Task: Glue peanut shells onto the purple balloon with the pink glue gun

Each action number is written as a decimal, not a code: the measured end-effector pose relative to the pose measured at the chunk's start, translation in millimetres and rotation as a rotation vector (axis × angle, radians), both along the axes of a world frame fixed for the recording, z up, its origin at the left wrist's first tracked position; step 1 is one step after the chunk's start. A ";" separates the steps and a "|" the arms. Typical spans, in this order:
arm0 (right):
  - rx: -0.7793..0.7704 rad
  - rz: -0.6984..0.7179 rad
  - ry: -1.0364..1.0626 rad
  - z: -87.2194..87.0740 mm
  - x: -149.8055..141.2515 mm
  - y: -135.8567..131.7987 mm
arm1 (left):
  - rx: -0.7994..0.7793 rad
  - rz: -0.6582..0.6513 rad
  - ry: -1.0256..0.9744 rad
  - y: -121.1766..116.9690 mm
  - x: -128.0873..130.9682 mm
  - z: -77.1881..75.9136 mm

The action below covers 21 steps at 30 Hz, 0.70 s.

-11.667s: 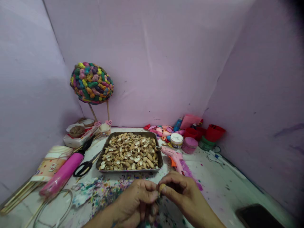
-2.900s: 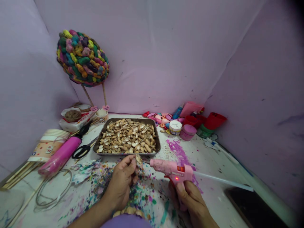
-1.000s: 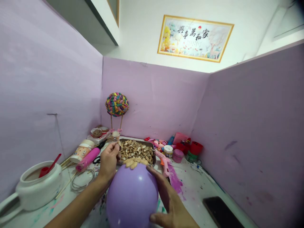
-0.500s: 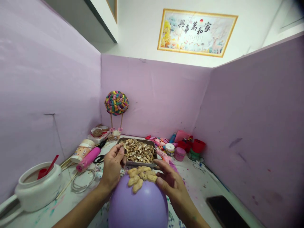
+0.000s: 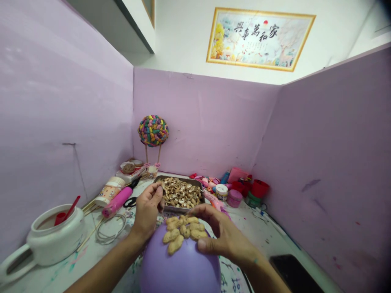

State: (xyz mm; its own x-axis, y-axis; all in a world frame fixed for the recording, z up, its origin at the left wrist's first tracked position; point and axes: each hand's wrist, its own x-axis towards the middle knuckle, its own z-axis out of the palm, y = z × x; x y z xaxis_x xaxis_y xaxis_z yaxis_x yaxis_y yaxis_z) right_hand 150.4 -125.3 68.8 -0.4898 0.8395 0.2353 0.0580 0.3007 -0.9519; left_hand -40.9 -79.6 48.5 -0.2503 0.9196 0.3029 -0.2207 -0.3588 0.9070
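Note:
A purple balloon (image 5: 180, 270) stands low in front of me, with several tan peanut shells (image 5: 175, 245) clustered on its top. My right hand (image 5: 221, 234) curves round the balloon's upper right side. Its thumb presses beside the shells and its fingers reach over behind them. Left of the balloon and raised above it, my left hand (image 5: 149, 207) has thumb and forefinger pinched together in front of the tray. Whatever sits in that pinch is too small and hidden to name. Behind both hands lies a metal tray (image 5: 180, 210) heaped with loose peanut shells.
At left are a white pot (image 5: 58, 240) with a red spoon, a wire coil (image 5: 110, 232), a pink roll (image 5: 117, 202) and paper cups (image 5: 109, 190). A colourful ball model (image 5: 153, 131) stands behind. Jars (image 5: 234, 198) and red cups (image 5: 259, 188) sit back right; a phone (image 5: 295, 273) lies front right.
My right hand has moved over the balloon's top, its thumb now pressing on it. The balloon and its shells have tilted slightly towards me. The left hand keeps its pinch. The view has shifted slightly.

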 end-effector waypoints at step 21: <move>0.251 -0.149 0.158 -21.6 -2.1 12.7 | 0.314 0.098 1.331 -70.9 -42.3 73.0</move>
